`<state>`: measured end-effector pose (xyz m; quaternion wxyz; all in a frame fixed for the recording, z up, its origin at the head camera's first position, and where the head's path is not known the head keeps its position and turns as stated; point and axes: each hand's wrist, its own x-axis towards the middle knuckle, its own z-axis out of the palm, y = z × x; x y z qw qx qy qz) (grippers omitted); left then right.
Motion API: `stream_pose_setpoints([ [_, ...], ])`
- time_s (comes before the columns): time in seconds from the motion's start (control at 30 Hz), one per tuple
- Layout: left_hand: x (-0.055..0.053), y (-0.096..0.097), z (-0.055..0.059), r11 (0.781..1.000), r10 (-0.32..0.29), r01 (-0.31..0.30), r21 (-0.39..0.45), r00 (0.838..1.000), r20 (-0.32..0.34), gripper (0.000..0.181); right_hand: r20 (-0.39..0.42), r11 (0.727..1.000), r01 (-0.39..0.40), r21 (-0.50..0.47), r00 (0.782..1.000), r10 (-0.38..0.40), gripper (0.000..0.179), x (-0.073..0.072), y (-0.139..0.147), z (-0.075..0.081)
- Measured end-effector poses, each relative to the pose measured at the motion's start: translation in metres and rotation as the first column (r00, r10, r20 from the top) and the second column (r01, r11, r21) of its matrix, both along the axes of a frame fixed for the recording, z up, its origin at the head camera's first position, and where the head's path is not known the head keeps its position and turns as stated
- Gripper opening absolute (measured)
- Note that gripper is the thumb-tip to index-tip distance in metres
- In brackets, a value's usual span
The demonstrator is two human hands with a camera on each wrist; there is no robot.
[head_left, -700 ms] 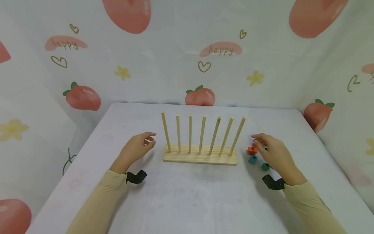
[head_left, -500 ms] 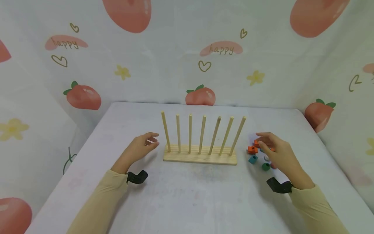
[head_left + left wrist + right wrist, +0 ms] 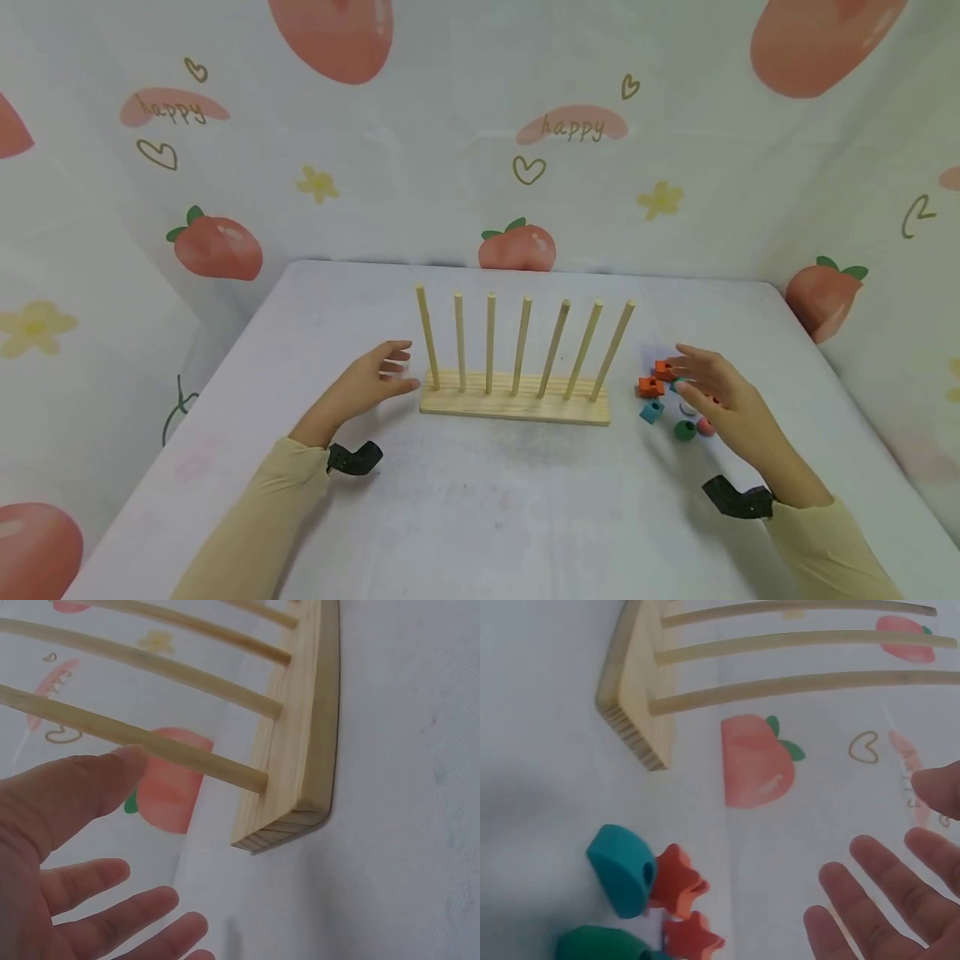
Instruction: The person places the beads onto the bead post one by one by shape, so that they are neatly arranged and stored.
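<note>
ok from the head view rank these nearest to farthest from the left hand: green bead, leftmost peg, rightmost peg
1. Leftmost peg: at the stand's left end, just right of the left hand
2. Rightmost peg: at the stand's right end
3. Green bead: on the table, right of the stand

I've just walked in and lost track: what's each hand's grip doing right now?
Left hand: grip open, holding nothing, beside the pale wooden seven-peg rack.
Right hand: grip open, holding nothing, near small multicoloured beads of mixed shapes.
</note>
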<state>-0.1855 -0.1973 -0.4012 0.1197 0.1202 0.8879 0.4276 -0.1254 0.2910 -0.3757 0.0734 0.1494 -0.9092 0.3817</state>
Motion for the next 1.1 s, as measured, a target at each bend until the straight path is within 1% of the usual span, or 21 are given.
stream_pose_setpoints([
  [0.2,-0.003,0.004,-0.003,0.998,-0.008,0.008,0.058,1.0,0.005,0.079,-0.005,1.0,0.01,-0.021,1.0,-0.01,0.056,0.008,0.009,-0.01],
  [0.33,-0.006,0.005,-0.008,0.998,0.003,-0.005,0.064,1.0,0.028,0.082,-0.007,0.999,0.018,-0.026,1.0,-0.018,0.053,0.013,0.015,-0.017],
  [0.4,-0.008,0.005,-0.011,0.998,-0.001,-0.001,0.063,0.999,0.037,0.083,-0.007,0.999,0.02,-0.03,1.0,-0.02,0.05,0.015,0.018,-0.02],
  [0.53,-0.012,0.004,-0.015,0.997,-0.012,0.008,0.078,0.999,0.049,0.085,0.018,0.999,0.042,-0.016,0.999,-0.042,0.046,0.019,0.023,-0.026],
  [0.63,-0.013,0.005,-0.017,0.996,-0.022,0.017,0.089,0.998,0.059,0.084,0.054,0.997,0.078,0.015,0.995,-0.079,0.043,0.023,0.026,-0.028],
  [0.8,-0.016,0.006,-0.017,0.995,-0.036,0.027,0.099,0.996,0.086,0.085,0.121,0.989,0.134,0.061,0.983,-0.141,0.041,0.026,0.03,-0.029],
  [0.9,-0.018,0.007,-0.017,0.994,-0.04,0.03,0.107,0.994,0.1,0.085,0.146,0.983,0.159,0.088,0.974,-0.171,0.042,0.027,0.032,-0.03],
  [1.1,-0.019,0.01,-0.019,0.994,-0.043,0.031,0.103,0.992,0.118,0.082,0.178,0.979,0.176,0.101,0.965,-0.192,0.045,0.027,0.033,-0.033],
])
